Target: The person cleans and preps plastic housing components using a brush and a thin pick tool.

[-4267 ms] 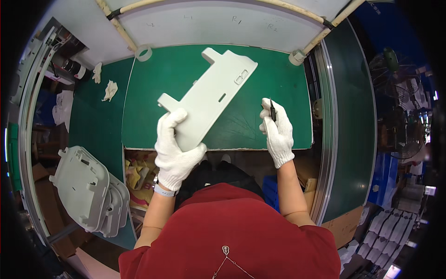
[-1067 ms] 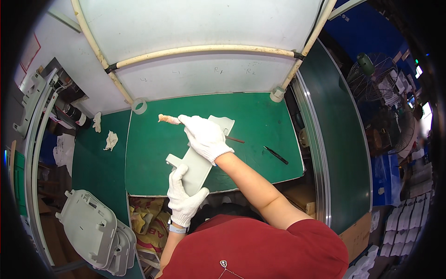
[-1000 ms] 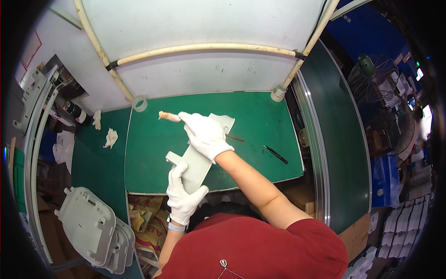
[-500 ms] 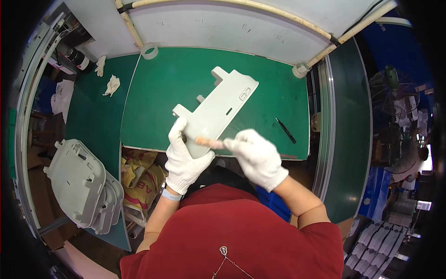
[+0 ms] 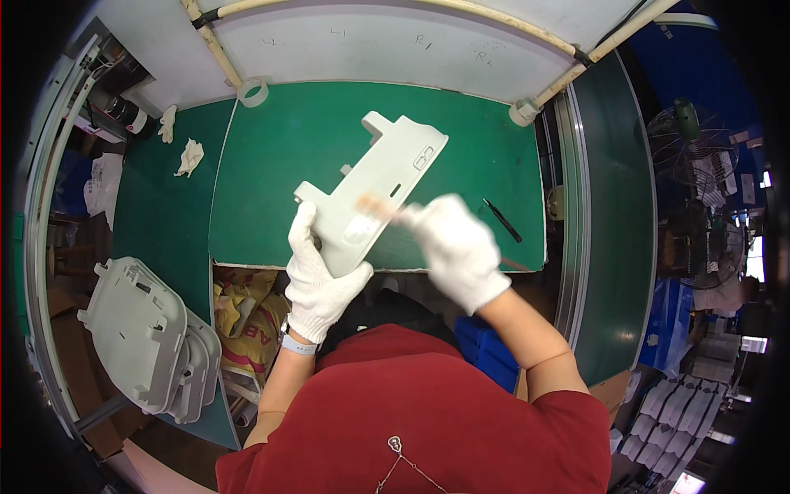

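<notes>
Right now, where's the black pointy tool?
In the head view, the black pointy tool lies toward the right edge of the green tabletop, to the right of the right hand.

Four short handwritten marks (image 5: 423, 41), each a letter with a small numeral, run in dark strokes across the white wall panel (image 5: 370, 59) at the top of the frame. Big red capitals (image 5: 265, 333) stand on the yellow sack (image 5: 267, 311), lower left of centre. The pale wristband (image 5: 298, 345), just below it, carries tiny marks — too small to read.
</notes>
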### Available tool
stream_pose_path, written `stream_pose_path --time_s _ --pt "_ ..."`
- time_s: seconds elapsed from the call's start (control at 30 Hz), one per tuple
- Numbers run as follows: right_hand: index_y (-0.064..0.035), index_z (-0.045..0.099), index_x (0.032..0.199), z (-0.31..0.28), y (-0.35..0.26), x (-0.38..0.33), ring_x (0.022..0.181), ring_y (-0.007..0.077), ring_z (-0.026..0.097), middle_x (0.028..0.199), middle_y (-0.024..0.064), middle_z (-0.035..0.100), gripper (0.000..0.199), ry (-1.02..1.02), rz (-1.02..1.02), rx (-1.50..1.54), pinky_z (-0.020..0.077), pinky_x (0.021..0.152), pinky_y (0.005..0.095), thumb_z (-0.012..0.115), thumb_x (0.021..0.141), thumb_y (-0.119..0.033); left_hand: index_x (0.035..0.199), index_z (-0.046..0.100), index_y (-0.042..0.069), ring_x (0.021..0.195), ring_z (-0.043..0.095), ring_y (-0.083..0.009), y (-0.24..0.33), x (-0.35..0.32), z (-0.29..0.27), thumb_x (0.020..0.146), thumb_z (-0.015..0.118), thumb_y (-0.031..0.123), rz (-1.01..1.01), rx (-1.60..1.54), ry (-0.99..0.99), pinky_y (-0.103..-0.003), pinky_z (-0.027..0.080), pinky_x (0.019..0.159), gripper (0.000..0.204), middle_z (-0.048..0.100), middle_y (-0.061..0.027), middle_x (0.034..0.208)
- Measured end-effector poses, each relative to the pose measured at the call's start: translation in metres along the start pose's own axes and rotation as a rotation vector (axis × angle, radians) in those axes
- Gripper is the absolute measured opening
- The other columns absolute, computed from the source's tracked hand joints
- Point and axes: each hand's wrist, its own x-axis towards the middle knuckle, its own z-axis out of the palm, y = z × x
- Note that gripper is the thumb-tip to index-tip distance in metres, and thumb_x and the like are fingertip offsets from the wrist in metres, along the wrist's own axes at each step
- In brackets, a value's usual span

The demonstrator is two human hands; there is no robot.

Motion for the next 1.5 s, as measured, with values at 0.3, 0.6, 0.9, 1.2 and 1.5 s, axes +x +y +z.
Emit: stream_pose_path --time_s 0.3,0.6,0.9,1.2,1.5 --pt "-0.0109 0.071 0.111 0.011 0.085 0.022 0.079 0.0307 0.065 0.093 0.0114 0.062 0.020 0.213 0.275 -0.041 0.0530 0.069 0.0387 0.068 0.092 -0.006 0.161 0.016 0.005 0.129 0.056 -0.0403 0.023 0.011 -0.005 0.070 0.082 0.013 -0.049 0.225 -0.091 -0.043 0.047 0.109 0.112 0.046 -0.0275 0.146" --pt "-0.0163 0.070 0.112 0.026 0.085 0.023 0.076 0.0325 0.066 0.100 0.0100 0.061 0.019 0.260 0.252 -0.047 0.0541 0.066 0.0421 0.066 0.094 -0.013 0.155 0.033 0.003 0.141 0.041 -0.0477 0.038 0.022 -0.013 0.065 0.087 0.024 0.058 0.537 -0.009 -0.049 0.040 0.115 0.106 0.038 -0.0305 0.153" --pt "-0.0158 0.070 0.112 0.032 0.086 0.021 0.085 0.0331 0.066 0.098 0.0101 0.062 0.021 0.311 0.234 0.016 0.0540 0.072 0.0420 0.067 0.092 -0.010 0.128 0.056 0.003 0.135 0.042 -0.0487 0.052 0.055 0.002 0.062 0.083 0.042 0.321 0.918 -0.058 -0.055 0.041 0.107 0.081 0.058 -0.0183 0.125" --pt "-0.0065 0.071 0.111 0.039 0.086 0.016 0.089 0.0301 0.064 0.097 0.0122 0.062 0.022 0.353 0.272 0.127 0.0520 0.079 0.0379 0.068 0.090 0.000 0.133 0.058 0.005 0.137 0.040 -0.0480 0.043 0.048 0.003 0.065 0.080 0.046 0.351 0.878 -0.005 -0.058 0.038 0.110 0.083 0.055 -0.0198 0.130" --pt "-0.0023 0.070 0.108 0.043 0.087 0.017 0.086 0.0266 0.063 0.094 0.0120 0.062 0.019 0.381 0.234 0.189 0.0509 0.079 0.0342 0.067 0.091 0.005 0.128 0.062 0.006 0.135 0.043 -0.0484 0.044 0.050 0.001 0.065 0.079 0.046 0.346 0.838 -0.009 -0.057 0.042 0.107 0.077 0.059 -0.0196 0.125"
